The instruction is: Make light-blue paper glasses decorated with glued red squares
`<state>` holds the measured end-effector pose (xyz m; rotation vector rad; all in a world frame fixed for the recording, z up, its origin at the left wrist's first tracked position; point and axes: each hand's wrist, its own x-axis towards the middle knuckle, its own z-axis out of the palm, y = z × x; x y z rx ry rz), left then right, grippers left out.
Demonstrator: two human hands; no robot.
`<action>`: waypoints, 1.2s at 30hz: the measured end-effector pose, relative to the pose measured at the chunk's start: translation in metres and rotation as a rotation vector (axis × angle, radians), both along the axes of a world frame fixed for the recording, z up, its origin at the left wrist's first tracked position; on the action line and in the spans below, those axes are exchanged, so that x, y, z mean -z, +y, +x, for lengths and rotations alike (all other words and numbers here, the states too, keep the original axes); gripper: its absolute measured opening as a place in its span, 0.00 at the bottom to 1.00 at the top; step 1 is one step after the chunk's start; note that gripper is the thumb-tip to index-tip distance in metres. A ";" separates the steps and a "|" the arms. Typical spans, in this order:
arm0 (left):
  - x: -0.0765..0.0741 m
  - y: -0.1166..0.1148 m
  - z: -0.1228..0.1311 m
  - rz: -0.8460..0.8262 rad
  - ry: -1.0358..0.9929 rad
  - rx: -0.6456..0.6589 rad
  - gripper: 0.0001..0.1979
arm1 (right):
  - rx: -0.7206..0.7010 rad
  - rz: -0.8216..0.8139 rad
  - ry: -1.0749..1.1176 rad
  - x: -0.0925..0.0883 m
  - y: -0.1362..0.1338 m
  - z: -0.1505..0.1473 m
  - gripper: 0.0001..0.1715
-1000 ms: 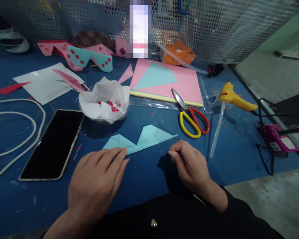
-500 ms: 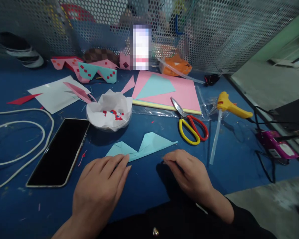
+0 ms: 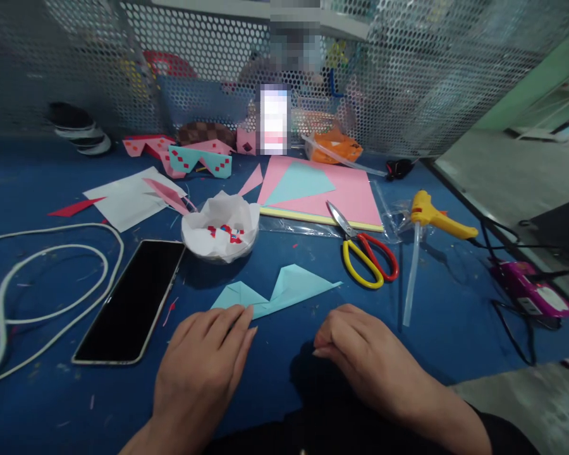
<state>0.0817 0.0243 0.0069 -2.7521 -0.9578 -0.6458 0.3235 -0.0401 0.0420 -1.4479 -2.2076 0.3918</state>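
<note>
A folded light-blue paper piece (image 3: pixel 291 291) with two peaks lies on the blue table in front of me. My left hand (image 3: pixel 203 360) rests over its lower left part, fingers stretched out and lying flat on it, covering that end. To the right of the paper and nearer my body, my right hand (image 3: pixel 360 347) is closed, thumb against curled fingers, apart from the paper. Whether it holds something small is hidden. Scissors (image 3: pixel 358 246) with one yellow and one red handle lie beyond it, blades partly apart.
A paper-lined bowl (image 3: pixel 220 246) holds small red and white bits. A phone (image 3: pixel 133 303) and white cable (image 3: pixel 47 227) lie left. Behind are coloured sheets (image 3: pixel 355 196) and decorated paper masks (image 3: pixel 199 159). A yellow glue gun (image 3: pixel 440 218) stands right, before a perforated metal panel (image 3: pixel 208 76).
The view has tilted up, so everything appears lower in the picture. My right hand has drawn slightly back from the paper toward me. My left hand stays on the paper.
</note>
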 end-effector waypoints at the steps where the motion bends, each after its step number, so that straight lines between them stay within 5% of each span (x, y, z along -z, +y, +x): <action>1: 0.000 -0.001 0.000 -0.006 -0.004 -0.003 0.12 | -0.021 0.008 -0.039 -0.005 0.001 0.000 0.15; 7: 0.000 -0.002 -0.001 -0.016 -0.011 -0.017 0.11 | -0.215 0.034 -0.402 -0.024 0.013 0.015 0.19; 12: 0.000 -0.002 0.002 0.023 -0.044 -0.024 0.10 | -0.350 -0.165 -0.451 -0.034 0.079 0.042 0.13; 15: -0.002 -0.002 0.004 0.007 -0.090 -0.041 0.10 | -0.011 0.111 -0.203 -0.046 0.128 0.046 0.14; 17: -0.003 -0.002 0.005 -0.011 -0.115 -0.047 0.10 | 0.078 0.272 -0.166 -0.054 0.143 0.042 0.30; 20: -0.004 -0.003 0.006 -0.029 -0.121 -0.046 0.11 | 0.094 0.363 -0.288 -0.062 0.123 0.033 0.29; 22: -0.004 -0.003 0.006 -0.037 -0.111 -0.051 0.11 | 0.097 0.398 -0.375 -0.063 0.091 0.027 0.13; 26: -0.005 -0.003 0.006 -0.052 -0.090 -0.053 0.10 | 0.098 0.375 -0.388 -0.053 0.023 0.014 0.12; 31: -0.009 -0.006 0.008 0.069 -0.049 -0.017 0.10 | 0.174 0.231 -0.407 -0.009 -0.008 0.002 0.25; 36: -0.009 -0.014 0.015 0.089 0.005 0.066 0.13 | -0.111 0.164 -0.296 0.034 -0.005 -0.016 0.28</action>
